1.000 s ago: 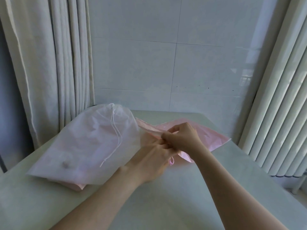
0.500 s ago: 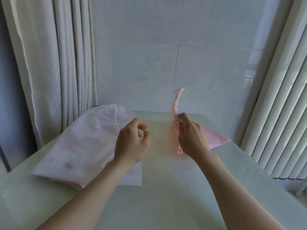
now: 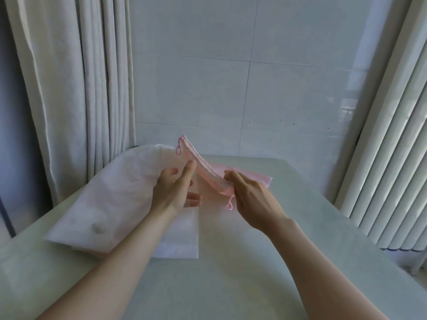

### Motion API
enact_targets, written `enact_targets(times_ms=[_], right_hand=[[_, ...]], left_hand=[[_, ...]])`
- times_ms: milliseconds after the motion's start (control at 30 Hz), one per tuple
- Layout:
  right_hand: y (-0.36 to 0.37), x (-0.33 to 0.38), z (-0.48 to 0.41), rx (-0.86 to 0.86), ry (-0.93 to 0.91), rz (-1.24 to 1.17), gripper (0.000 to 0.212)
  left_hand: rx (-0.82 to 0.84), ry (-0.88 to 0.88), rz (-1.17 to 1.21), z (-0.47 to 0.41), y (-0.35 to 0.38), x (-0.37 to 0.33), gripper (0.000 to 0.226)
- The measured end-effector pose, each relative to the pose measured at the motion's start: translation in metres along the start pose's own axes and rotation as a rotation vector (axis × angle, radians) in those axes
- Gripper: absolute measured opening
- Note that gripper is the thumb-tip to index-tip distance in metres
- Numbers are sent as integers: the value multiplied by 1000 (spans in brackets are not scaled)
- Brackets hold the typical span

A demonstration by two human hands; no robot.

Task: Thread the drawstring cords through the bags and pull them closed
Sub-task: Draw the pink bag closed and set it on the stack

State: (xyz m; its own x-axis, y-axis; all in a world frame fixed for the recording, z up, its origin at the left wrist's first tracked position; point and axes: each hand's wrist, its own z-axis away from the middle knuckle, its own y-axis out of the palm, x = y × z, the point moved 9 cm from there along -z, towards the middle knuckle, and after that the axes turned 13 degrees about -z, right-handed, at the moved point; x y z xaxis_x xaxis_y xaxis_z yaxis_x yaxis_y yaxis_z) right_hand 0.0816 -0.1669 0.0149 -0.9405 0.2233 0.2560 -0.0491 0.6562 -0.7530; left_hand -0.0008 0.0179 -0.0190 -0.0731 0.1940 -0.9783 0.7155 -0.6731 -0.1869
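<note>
A pink drawstring bag [image 3: 258,181] lies on the table, its gathered top hem [image 3: 203,167] lifted and slanting up to the left. Pink cord loops hang from both ends of the hem, one at the top [image 3: 178,148] and one at the bottom [image 3: 229,204]. My right hand [image 3: 251,199] pinches the hem's lower end. Fingers straight, my left hand [image 3: 173,190] touches the middle of the hem with its index finger. A stuffed white drawstring bag [image 3: 111,195] lies to the left, partly behind my left hand.
A flat white bag [image 3: 182,245] lies under the stuffed one, near the middle of the pale table [image 3: 231,285]. Curtains hang at the left, vertical blinds [image 3: 392,158] at the right, and a tiled wall stands behind.
The pink hem has tilted from upright over to the left. My left hand has straightened its fingers and moved right onto the hem. My right hand keeps its grip.
</note>
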Motion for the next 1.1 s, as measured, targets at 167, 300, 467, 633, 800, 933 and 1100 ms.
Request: enact_targets(times_ms=[167,300,467,633,800,933,1100], right_hand=[[0,13,2,-30,-124,81,21],[3,10,4,-8,-141,127,20],[-5,0,7,-5,-109,204,20],[-13,0,3,-39,-95,239,32],[-44,-8,3,-307,58,98,64],[-62,-45,16,-527,374,-9,20],[-59,-68,25,-506,466,-22,15]], left_hand=[[61,85,54,1,5,-7,74],[104,87,41,5,7,-11,79],[104,34,30,6,10,-6,60],[181,99,20,5,20,-5,53],[67,141,-56,1,11,-3,39],[-70,161,-180,4,-5,-7,15],[-62,185,-537,9,-6,-14,47]])
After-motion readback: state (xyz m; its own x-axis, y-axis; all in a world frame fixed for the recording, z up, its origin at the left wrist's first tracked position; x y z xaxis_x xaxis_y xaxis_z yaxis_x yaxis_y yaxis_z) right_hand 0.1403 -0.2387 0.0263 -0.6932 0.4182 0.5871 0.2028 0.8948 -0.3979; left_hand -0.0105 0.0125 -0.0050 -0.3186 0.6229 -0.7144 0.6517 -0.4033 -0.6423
